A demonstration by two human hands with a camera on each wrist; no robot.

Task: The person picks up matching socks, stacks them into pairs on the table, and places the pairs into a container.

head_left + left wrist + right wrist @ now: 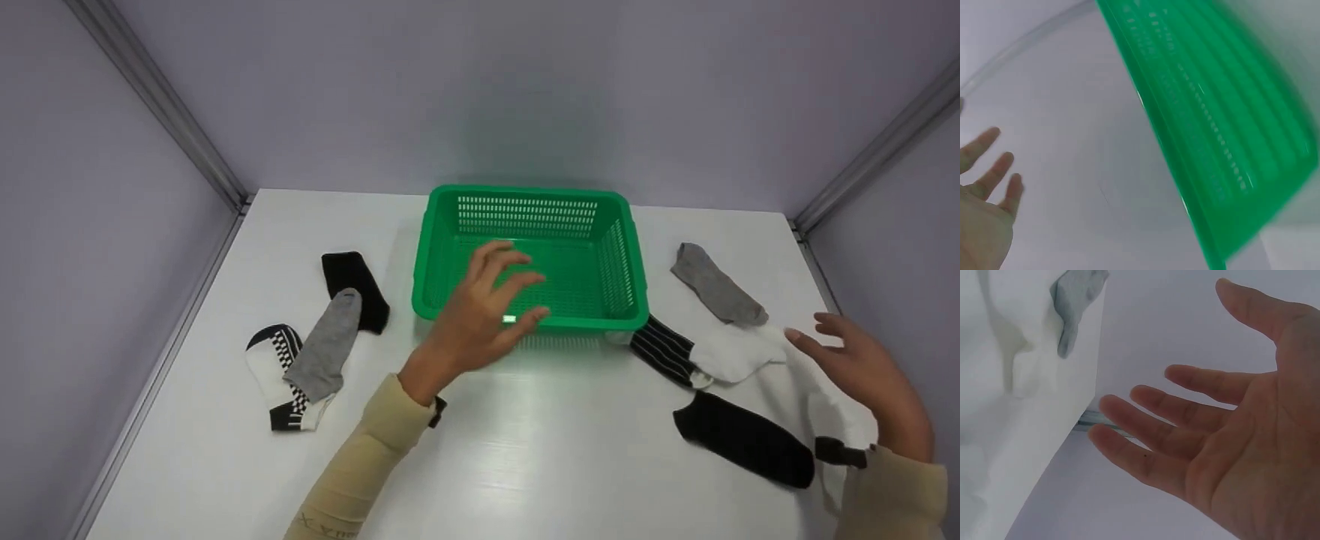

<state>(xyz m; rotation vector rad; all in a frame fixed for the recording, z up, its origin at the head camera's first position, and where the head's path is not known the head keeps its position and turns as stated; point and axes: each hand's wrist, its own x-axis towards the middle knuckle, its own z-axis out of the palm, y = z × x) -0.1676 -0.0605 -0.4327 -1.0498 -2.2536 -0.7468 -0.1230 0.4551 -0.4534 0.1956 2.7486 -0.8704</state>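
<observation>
My left hand hovers over the front rim of a green plastic basket, its fingers loosely bent and nothing between them. In the left wrist view the basket stands to the right of that hand. Over on the right, my right hand is spread above white fabric, holding nothing. The right wrist view shows its palm and straight fingers. Close to it lie a grey sock, a white sock, a black striped sock and a black sock.
Left of the basket, a grey sock overlaps a black sock and a white sock with black checks. The white table is bounded by pale walls at the back and sides.
</observation>
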